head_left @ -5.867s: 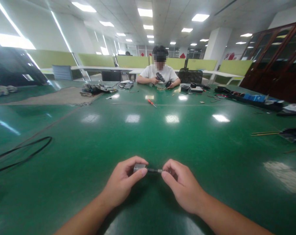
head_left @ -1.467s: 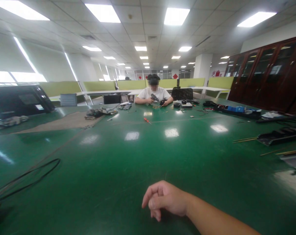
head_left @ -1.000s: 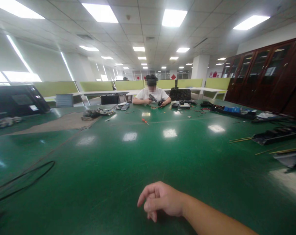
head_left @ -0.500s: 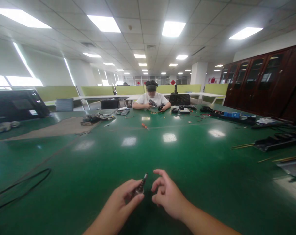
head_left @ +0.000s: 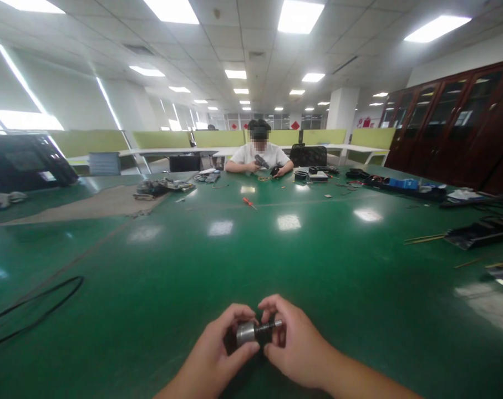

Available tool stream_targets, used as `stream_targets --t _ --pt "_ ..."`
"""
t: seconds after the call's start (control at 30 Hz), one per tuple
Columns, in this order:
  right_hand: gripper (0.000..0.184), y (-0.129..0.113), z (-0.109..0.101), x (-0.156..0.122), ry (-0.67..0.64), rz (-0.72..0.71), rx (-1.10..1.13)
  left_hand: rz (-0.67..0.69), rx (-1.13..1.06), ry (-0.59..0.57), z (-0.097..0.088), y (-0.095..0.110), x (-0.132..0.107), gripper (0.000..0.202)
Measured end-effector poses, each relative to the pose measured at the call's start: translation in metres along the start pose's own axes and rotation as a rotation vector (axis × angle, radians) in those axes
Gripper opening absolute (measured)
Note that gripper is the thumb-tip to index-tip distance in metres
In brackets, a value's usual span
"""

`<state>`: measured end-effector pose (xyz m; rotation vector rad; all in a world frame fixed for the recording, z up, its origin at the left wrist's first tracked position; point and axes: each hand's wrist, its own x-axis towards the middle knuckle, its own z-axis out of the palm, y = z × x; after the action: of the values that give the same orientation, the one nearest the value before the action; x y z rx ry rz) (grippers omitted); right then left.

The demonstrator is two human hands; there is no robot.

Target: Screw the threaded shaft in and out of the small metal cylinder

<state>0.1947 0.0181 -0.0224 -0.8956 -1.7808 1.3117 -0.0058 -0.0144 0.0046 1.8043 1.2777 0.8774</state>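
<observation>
One green table (head_left: 318, 266), wide and glossy. One co-worker (head_left: 259, 156) seated at the far side, both hands on a dark tool. One black cable (head_left: 39, 302) looped at the left. Two hands meet low at centre above the near table edge. The left hand (head_left: 216, 357) pinches one metal cylinder (head_left: 246, 333) between thumb and fingertips. The right hand (head_left: 296, 346) has its fingers curled, pinching the cylinder's thin shaft (head_left: 275, 323). One red screwdriver (head_left: 248, 203) lies mid-table, well apart.
</observation>
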Motion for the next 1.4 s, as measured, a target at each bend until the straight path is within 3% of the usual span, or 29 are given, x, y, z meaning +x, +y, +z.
stream_targets --t 0.27,0.53,1.0,1.4 --pt "0.044 -0.0044 0.0002 -0.002 0.037 0.0 -0.084 -0.039 -0.028 -0.084 -0.0015 0.0014 0.0018 0.02" --pt "0.031 0.0011 0.0031 -0.0035 0.039 0.051 -0.156 -0.054 -0.024 -0.042 -0.0008 -0.0011 -0.0011 0.018" --pt "0.035 -0.002 -0.0001 -0.0045 0.011 0.044 -0.106 -0.091 -0.033 -0.109 -0.0008 -0.0008 0.0007 0.014" --pt "0.029 -0.0018 -0.0009 -0.0063 -0.059 0.035 -0.105 -0.076 -0.008 -0.093 0.0013 0.0042 -0.0034 0.017"
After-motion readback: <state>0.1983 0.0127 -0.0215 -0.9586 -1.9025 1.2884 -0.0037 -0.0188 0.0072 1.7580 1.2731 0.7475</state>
